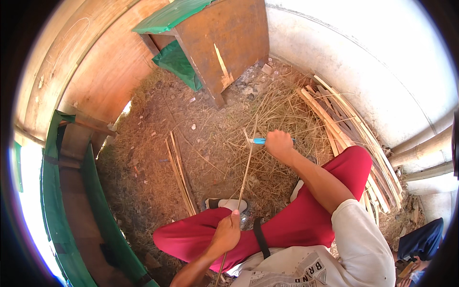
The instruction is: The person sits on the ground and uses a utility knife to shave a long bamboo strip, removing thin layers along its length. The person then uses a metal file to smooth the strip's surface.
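Note:
My left hand [226, 233] is closed round a long thin bamboo strip [245, 172], thumb lying along it. The strip slants from below my left hand, over my lap, up to the middle of the view. In my right fist [279, 145] is a blue-handled utility knife [259, 141]. Its blade points left and meets the strip close to the far end, where a small sliver sticks up; whether it cuts in there is too small to tell. Beneath the knife lies a tangle of thin shavings [282, 112] on the ground.
A few bamboo strips [178, 174] lie on the dirt at left. Split bamboo [354, 129] is piled along the white wall [382, 71] at right. Ahead stands a brown wooden desk [229, 38]; a green-covered bench [69, 191] runs at left. Another person's hand [416, 268] shows at lower right.

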`<state>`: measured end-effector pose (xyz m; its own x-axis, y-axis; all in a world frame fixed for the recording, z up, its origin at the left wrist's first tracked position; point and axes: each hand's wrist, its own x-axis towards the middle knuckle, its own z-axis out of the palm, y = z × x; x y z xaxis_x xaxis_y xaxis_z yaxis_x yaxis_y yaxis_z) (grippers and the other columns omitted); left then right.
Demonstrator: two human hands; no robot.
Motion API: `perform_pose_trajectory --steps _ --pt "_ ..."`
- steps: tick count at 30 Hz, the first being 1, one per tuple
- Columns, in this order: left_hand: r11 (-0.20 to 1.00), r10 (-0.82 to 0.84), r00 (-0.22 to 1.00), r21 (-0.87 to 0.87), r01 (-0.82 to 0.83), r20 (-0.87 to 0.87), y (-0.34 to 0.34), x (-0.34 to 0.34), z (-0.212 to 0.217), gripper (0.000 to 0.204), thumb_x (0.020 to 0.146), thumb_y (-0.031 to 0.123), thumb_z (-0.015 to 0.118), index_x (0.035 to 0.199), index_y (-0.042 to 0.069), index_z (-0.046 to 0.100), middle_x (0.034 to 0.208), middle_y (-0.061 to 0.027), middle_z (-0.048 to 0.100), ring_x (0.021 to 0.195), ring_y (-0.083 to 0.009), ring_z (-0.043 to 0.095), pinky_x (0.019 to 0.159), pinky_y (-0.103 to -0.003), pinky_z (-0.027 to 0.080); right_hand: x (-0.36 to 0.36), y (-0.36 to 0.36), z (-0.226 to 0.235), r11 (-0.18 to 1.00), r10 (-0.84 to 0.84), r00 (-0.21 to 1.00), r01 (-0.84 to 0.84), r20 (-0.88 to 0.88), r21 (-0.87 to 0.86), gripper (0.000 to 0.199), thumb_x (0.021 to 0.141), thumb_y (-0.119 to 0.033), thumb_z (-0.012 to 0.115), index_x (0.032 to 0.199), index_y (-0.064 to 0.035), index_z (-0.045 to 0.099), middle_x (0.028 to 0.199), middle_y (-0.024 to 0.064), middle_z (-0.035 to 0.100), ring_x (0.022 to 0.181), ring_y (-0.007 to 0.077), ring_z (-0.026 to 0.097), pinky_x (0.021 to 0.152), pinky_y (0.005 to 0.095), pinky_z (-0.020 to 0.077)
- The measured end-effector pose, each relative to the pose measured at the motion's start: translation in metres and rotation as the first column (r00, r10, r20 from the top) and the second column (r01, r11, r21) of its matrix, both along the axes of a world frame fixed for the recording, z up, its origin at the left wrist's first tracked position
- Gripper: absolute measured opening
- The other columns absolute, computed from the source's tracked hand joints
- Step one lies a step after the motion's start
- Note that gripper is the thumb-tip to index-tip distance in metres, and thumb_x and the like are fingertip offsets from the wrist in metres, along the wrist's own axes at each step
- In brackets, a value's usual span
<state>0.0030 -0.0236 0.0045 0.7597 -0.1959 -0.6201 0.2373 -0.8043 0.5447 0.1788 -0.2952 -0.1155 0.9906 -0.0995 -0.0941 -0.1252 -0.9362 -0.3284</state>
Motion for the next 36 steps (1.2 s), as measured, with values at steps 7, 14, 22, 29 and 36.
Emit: perform_pose_trajectory --steps 7,14,22,29,36 --pt "0.996 0.068 0.979 -0.051 -0.079 -0.19 0.03 -0.037 0.022 0.061 0.109 0.045 0.025 0.073 0.0 0.045 0.062 -0.0142 0.039 0.059 -0.0303 0.041 0.062 -0.048 0.038 0.013 -0.028 -0.016 0.993 -0.108 0.989 0.104 -0.099 -0.05 0.019 0.093 -0.014 0.058 0.09 -0.002 0.072 0.089 0.0182 0.072 0.085 0.0329 0.073 0.076 0.0462 0.0576" --pt "0.964 0.249 0.962 -0.068 -0.257 -0.114 0.066 -0.049 0.031 0.062 0.109 0.049 0.03 0.069 0.004 0.045 0.058 -0.0035 0.038 0.053 -0.0159 0.037 0.053 -0.038 0.034 0.016 -0.048 -0.017 0.978 -0.209 0.974 0.209 -0.082 -0.014 0.016 0.089 -0.013 0.063 0.084 0.0006 0.071 0.082 0.0179 0.071 0.078 0.0336 0.073 0.068 0.0438 0.0577" --pt "0.925 0.325 0.945 -0.219 -0.309 0.037 0.043 0.02 -0.032 0.063 0.108 0.051 0.035 0.071 0.001 0.048 0.06 -0.0046 0.039 0.057 -0.0169 0.039 0.055 -0.039 0.036 -0.021 0.034 0.069 0.948 0.11 0.993 -0.093 -0.038 0.304 0.016 0.077 -0.012 0.069 0.085 0.0005 0.072 0.08 0.0198 0.07 0.075 0.0359 0.072 0.07 0.0458 0.0584" --pt "0.947 0.274 0.948 -0.219 -0.236 0.165 -0.008 0.054 -0.048 0.063 0.108 0.049 0.036 0.077 -0.004 0.049 0.063 -0.0156 0.041 0.062 -0.023 0.04 0.061 -0.046 0.039 -0.049 0.044 0.063 0.951 0.208 0.978 -0.201 -0.007 0.233 0.019 0.077 -0.015 0.067 0.084 0.0017 0.072 0.082 0.0254 0.069 0.079 0.0418 0.07 0.072 0.0503 0.0574" --pt "0.994 0.106 0.955 -0.068 -0.09 0.276 -0.023 0.049 -0.028 0.061 0.109 0.044 0.031 0.085 -0.007 0.056 0.074 -0.0307 0.054 0.074 -0.0503 0.054 0.072 -0.055 0.043 -0.047 0.039 0.054 0.974 0.214 0.974 -0.218 0.071 0.059 0.019 0.083 -0.016 0.062 0.079 0.0002 0.072 0.078 0.0214 0.07 0.073 0.0365 0.073 0.063 0.0478 0.0569"
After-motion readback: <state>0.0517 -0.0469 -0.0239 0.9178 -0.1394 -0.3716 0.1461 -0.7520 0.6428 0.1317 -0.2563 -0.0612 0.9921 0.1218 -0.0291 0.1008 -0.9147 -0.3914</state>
